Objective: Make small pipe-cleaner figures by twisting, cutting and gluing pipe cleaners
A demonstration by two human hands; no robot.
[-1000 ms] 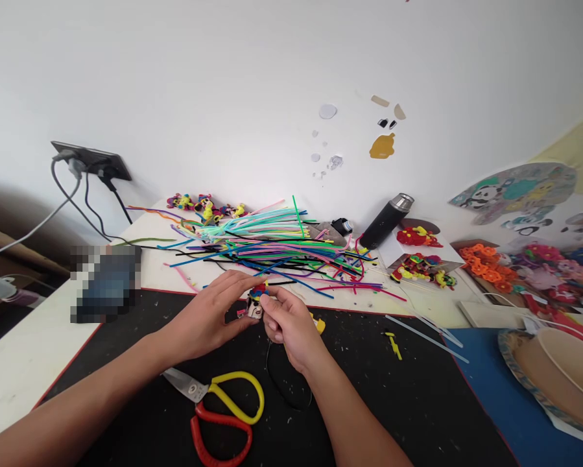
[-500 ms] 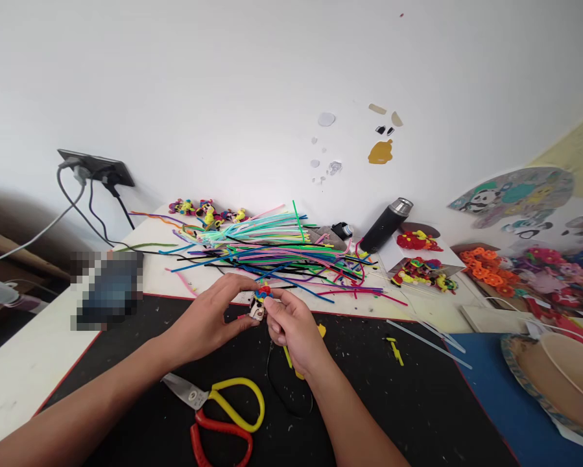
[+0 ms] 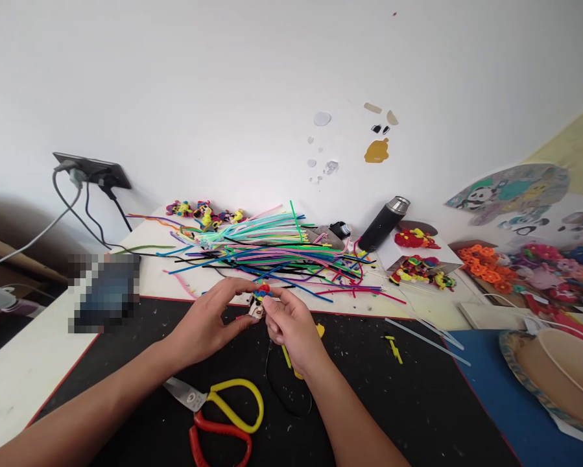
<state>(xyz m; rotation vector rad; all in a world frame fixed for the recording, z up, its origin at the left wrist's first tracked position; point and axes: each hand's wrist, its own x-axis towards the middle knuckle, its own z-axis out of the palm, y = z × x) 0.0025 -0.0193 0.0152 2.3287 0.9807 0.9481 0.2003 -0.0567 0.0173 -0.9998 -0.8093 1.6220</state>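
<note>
Between my two hands is a small pipe-cleaner figure (image 3: 257, 309) with a whitish face and a red, blue and yellow top. My left hand (image 3: 205, 324) pinches it from the left, thumb below and fingers above. My right hand (image 3: 291, 327) closes on its right side with thumb and forefinger; part of the figure is hidden by the fingers. Below my right hand hang or lie a yellow strip (image 3: 286, 357) and a thin black loop (image 3: 291, 413); how they are joined I cannot tell. Scissors (image 3: 218, 405) with one yellow and one red handle lie below my left hand.
A pile of coloured pipe cleaners (image 3: 272, 243) lies behind the black mat (image 3: 369, 415). A black flask (image 3: 384, 224) leans by finished figures (image 3: 420, 272). Yellow bits (image 3: 394, 349) and clear sticks (image 3: 430, 340) are at right, near a round tray (image 3: 512, 363). A blurred-out dark object (image 3: 106, 292) lies left.
The view has shifted slightly. Both hands keep their hold on the figure, which appears tilted a little differently between the fingers.
</note>
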